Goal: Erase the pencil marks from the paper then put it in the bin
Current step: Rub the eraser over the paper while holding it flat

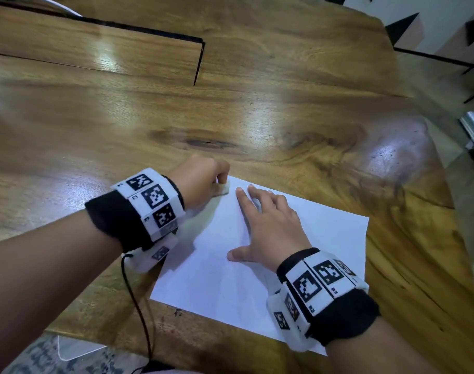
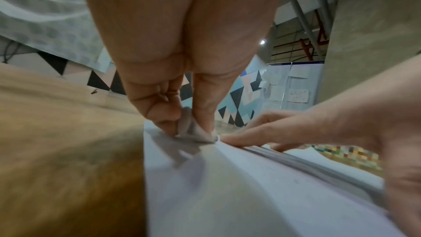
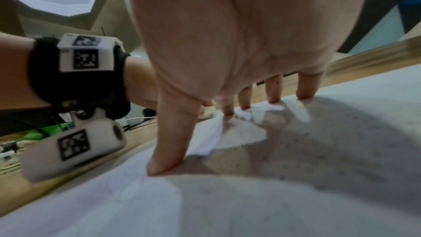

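A white sheet of paper (image 1: 279, 255) lies flat on the wooden table (image 1: 230, 109) near its front edge. My left hand (image 1: 203, 182) pinches a small white eraser (image 1: 223, 189) between thumb and fingers, its tip on the paper's far left corner. In the left wrist view the eraser (image 2: 193, 131) presses on the paper (image 2: 250, 195) right at the corner. My right hand (image 1: 265, 225) lies spread on the sheet with straight fingers, pinning it down. In the right wrist view its fingertips (image 3: 273, 99) and thumb press on the paper (image 3: 296, 177). Faint pencil lines show near the thumb.
A dark slot (image 1: 198, 63) cuts into the tabletop at the far left. A black cable (image 1: 138, 306) hangs from my left wrist over the table's front edge. Floor and black metal furniture legs (image 1: 446, 60) lie off to the right. No bin is in view.
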`<action>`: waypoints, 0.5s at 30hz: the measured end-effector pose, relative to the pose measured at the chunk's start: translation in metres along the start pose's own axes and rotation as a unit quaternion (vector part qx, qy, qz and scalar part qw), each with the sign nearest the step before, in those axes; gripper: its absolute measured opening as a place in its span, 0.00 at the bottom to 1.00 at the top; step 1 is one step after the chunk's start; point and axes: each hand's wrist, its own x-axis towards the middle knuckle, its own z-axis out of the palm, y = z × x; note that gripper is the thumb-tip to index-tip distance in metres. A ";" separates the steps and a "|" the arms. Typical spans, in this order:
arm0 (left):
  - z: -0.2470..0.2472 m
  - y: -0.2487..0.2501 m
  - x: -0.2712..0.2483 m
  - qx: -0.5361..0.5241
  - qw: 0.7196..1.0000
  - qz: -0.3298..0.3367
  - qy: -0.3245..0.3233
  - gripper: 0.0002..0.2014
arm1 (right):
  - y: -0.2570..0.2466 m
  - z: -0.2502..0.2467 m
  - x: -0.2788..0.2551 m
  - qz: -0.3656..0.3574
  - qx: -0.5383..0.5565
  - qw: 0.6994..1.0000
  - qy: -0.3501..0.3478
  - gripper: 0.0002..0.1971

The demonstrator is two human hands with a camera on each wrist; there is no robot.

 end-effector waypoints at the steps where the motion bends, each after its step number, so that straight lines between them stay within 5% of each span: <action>1: 0.002 -0.001 -0.006 0.001 1.000 0.007 -0.007 0.06 | 0.000 0.000 0.000 0.000 0.001 1.000 0.000 0.58; 8: 0.016 -0.016 -0.079 -0.002 0.994 0.090 -0.063 0.08 | 0.001 0.001 -0.001 -0.004 0.006 1.000 0.004 0.58; 12: 0.005 -0.013 -0.066 -0.007 0.995 0.052 -0.085 0.04 | 0.001 0.001 0.000 -0.004 0.008 1.000 0.007 0.58; 15: -0.006 -0.015 -0.038 -0.029 0.999 -0.014 -0.036 0.04 | 0.001 0.002 -0.001 -0.005 0.005 1.000 0.008 0.59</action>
